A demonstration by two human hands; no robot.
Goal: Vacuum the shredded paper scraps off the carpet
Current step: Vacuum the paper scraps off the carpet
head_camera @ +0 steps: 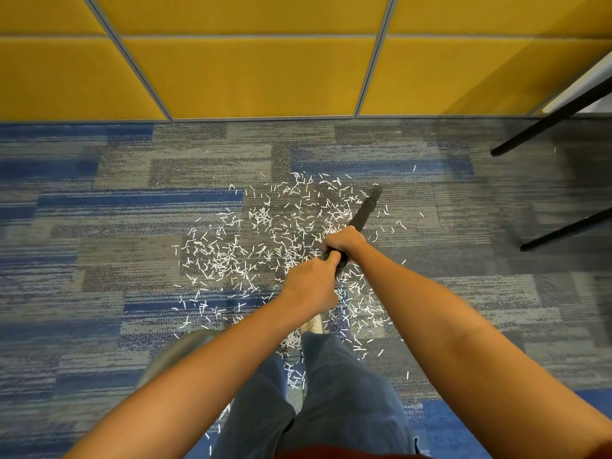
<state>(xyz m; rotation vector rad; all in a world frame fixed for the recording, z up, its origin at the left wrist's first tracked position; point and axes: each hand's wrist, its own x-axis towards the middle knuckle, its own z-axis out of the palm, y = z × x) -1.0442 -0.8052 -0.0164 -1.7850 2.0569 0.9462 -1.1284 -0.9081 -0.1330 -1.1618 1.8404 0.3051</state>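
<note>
Paper scraps [248, 246]: lots of tiny white strips, thin and short, some bent. They lie spread on the floor in front of the person, and some are between the feet.
Carpet [99, 226]: rough and woven, in grey and blue blocks with thin stripes.
Vacuum tube [364, 210]: long, black and round, with a dull look. It tilts away and to the right. Its far end sits low at the right edge of the scraps; I cannot tell if it touches the floor.
Left hand [309, 286]: fingers curled tight around the near end of the tube.
Right hand [344, 241]: just ahead of the left one, fingers wrapped around the tube too. The two hands are almost touching.
Trousers [331, 392]: blue denim, loose and a bit creased.
Shoe [313, 324]: a pale toe peeks out below the left hand.
Wall panels [248, 77]: big yellow squares that look soft like felt, with thin grey strips between them.
Table legs [546, 127]: two thin, straight black bars on the right, well apart from the scraps.
</note>
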